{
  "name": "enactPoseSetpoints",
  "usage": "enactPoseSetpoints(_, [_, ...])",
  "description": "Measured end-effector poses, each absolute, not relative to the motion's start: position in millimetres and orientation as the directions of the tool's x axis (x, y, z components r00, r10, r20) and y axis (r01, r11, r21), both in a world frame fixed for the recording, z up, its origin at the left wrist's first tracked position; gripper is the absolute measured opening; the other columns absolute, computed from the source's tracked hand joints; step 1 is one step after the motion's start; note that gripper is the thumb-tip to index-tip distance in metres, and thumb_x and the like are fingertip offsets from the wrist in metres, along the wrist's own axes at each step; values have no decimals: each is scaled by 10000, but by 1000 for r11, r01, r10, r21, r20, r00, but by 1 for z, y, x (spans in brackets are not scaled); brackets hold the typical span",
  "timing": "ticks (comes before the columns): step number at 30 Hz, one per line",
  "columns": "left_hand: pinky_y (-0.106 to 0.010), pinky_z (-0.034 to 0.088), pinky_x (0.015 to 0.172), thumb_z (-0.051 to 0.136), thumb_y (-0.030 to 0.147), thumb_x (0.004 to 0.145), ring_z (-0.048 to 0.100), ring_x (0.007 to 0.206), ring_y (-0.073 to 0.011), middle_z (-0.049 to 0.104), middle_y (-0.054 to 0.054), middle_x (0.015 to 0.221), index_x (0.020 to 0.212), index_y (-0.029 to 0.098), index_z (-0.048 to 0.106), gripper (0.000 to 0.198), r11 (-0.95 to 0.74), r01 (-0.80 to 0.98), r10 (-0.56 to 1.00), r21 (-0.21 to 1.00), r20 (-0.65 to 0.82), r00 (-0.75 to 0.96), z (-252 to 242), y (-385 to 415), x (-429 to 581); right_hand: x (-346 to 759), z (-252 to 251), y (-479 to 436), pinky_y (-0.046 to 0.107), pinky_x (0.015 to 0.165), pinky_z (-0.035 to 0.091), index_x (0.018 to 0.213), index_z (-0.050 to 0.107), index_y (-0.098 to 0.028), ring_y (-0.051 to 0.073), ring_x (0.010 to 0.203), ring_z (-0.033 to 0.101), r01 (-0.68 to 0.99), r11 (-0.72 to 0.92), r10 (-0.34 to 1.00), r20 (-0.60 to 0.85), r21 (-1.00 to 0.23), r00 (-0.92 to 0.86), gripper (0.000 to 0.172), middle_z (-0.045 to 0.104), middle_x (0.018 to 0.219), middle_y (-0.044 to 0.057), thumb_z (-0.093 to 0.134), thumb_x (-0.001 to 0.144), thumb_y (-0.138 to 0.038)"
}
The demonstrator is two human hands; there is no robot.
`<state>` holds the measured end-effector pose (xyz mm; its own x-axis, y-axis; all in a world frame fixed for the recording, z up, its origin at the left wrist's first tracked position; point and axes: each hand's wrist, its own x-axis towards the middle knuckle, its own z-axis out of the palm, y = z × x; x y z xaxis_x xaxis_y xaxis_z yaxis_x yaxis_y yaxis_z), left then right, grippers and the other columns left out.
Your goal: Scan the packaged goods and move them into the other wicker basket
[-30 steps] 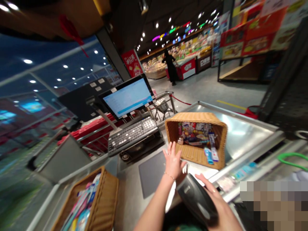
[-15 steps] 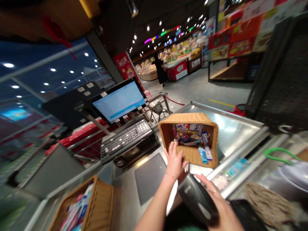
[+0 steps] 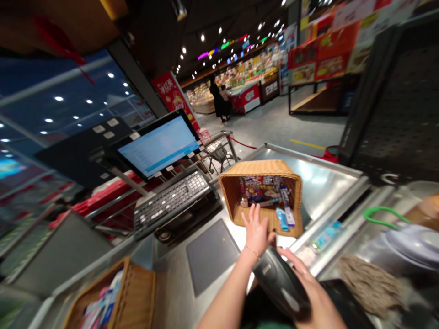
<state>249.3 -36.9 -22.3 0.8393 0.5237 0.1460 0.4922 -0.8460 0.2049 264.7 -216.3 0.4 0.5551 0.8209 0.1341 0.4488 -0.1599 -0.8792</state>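
My left hand [image 3: 256,230] reaches over the near rim of a tipped wicker basket [image 3: 262,168], fingers spread with nothing in them. Inside the basket lies a heap of small packaged goods [image 3: 262,188], too small to name. A light blue tube-like pack [image 3: 282,219] and a long blue-and-white box [image 3: 287,205] rest apart from the heap, toward the basket's right side. Wrapped round a black handheld barcode scanner [image 3: 279,281] is my right hand [image 3: 310,292], low and near my body. The scanner's front end points toward my left wrist.
A second wicker basket [image 3: 139,292] with packaged goods stands at the lower left. Behind the grey mat [image 3: 211,256] are a keyboard [image 3: 171,201] and a monitor [image 3: 159,144]. To the right lie a brown cloth [image 3: 370,283] and a lidded container [image 3: 408,246]. A person [image 3: 219,100] stands far back.
My left hand has drawn back slightly from the basket's inside toward me and to the right. The view has shifted a little; my right hand still holds the scanner.
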Motion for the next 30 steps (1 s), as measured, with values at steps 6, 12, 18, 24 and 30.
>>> enactPoseSetpoints(6, [-705,176,1084,736,356,682,187,1431,-364,283,-151,1536,1114,232,624,463,-853,472,501,223,91,861,-34,-39,264,268,3,-217,357,1063,450,1161,670,-228,267,1287,521,384,-145,789,127,-912,601,422,587,1357,83,543,758,-220])
enactPoseSetpoints(12, [-719,178,1069,697,388,719,178,1434,-342,279,-126,1539,1165,283,614,466,-863,453,477,224,68,876,-50,-39,278,273,7,-220,371,1077,428,1235,615,-174,263,1328,469,455,-180,835,110,-872,539,495,531,1395,127,509,752,-161])
enactPoseSetpoints(18, [-727,166,1063,701,408,719,168,1438,-344,229,-91,1564,1237,375,566,537,-901,367,378,233,3,926,-69,-41,294,274,3,-220,391,1082,417,1292,563,-180,250,1332,463,422,-187,827,90,-887,555,569,514,1412,128,483,732,-119])
enactPoseSetpoints(24, [-705,157,1082,695,381,723,156,1447,-342,259,-127,1549,1035,260,667,336,-778,577,603,249,35,797,-83,-44,299,277,12,-219,382,1061,440,1261,593,-136,265,1304,499,447,-166,832,118,-879,541,505,512,1396,183,480,770,-159])
enactPoseSetpoints(30, [-701,205,1069,744,308,680,163,1442,-358,212,-215,1548,1242,188,509,621,-680,699,730,221,116,674,-91,-35,304,283,14,-220,396,1051,453,1232,614,-174,268,1307,497,458,-166,843,116,-873,526,464,520,1406,165,504,781,-193])
